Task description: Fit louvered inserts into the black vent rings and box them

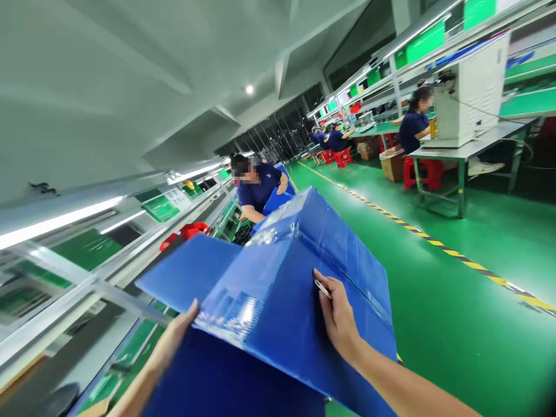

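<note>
A large blue corrugated-plastic box (286, 289) fills the middle of the view, tilted, with clear tape along its edges and one flap (186, 269) sticking out to the left. My left hand (180, 327) grips the box's near left edge by the flap, its thumb on top and the other fingers mostly hidden. Against the side panel rests my right hand (341, 318), fingers curled. Between its thumb and fingers is a small, slim whitish object (322, 288), too little shown to name.
Beyond the box a co-worker (259, 184) in dark blue leans over another blue box. Workbench shelving (95, 284) runs along the left. To the right, a yellow-black floor line (417, 231) crosses the green floor, and a metal table (464, 152) bears a white machine (478, 92).
</note>
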### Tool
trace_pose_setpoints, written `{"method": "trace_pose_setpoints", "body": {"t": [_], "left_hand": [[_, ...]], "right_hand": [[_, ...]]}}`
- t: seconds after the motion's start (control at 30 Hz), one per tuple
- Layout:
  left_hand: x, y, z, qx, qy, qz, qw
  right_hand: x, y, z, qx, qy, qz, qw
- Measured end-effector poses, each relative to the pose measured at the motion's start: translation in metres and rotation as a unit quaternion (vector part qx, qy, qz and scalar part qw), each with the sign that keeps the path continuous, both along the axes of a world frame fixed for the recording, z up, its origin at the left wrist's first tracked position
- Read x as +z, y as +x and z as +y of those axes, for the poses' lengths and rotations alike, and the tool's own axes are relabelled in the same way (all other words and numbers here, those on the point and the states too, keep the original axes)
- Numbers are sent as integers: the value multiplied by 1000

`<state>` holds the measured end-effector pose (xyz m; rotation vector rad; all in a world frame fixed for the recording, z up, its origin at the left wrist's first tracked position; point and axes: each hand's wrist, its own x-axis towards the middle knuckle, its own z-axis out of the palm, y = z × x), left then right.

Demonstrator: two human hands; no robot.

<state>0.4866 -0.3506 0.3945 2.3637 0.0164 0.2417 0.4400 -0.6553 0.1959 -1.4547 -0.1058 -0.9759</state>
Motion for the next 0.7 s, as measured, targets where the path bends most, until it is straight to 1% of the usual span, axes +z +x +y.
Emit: {"method": "trace_pose_setpoints", "body": {"t": [0.03,0.07,0.1,0.13,0.17,0.2,0.23,0.27,0.3,0.33,0.37,0.4,0.43,0.47,0.5,0.53,0.57,0.63,0.7], "left_hand": [[-19,-1,16,-39,-48,80,995],[-35,-2,33,-70,-86,168,980],[-47,-1,48,-79,-97,221,967],[-54,0,61,-66,-81,234,967],[-57,1,68,-44,-30,208,977],[-55,-1,70,-15,34,138,990],[-50,-5,66,-11,92,44,995],[-44,-11,57,-27,136,-53,989],[-39,-19,46,-79,152,-93,981],[-37,-27,33,-144,158,-79,974],[-38,-34,21,-200,171,-60,963],[-43,-40,12,-225,201,-61,951],[-51,-43,8,-222,236,-74,943],[-61,-43,10,-211,259,-83,939],[-71,-42,16,-190,275,-90,938],[-80,-40,27,-169,278,-91,941],[-86,-38,41,-151,271,-85,947],[-94,-37,72,-121,247,-73,959],[-96,-39,98,-95,221,-63,969]], "right_hand": [[-11,8,7,-22,-5,9,1000],[-22,16,14,-49,-8,17,999],[-31,23,19,-73,-10,25,997],[-38,29,25,-89,-13,34,995],[-42,33,31,-95,-18,40,994],[-43,35,38,-91,-28,40,995],[-40,36,47,-76,-44,35,995],[-36,36,58,-55,-64,24,996],[-30,36,71,-31,-82,12,996],[-24,36,84,-2,-96,-1,995],[-19,37,97,30,-102,-9,994],[-15,38,108,66,-98,-12,993],[-11,39,117,106,-85,-7,991],[-9,43,122,147,-72,4,986],[-7,47,124,183,-68,20,981],[-5,53,123,205,-77,37,975],[-2,60,120,209,-102,53,971],[8,76,113,174,-183,71,965],[22,93,110,126,-262,61,955]]}}
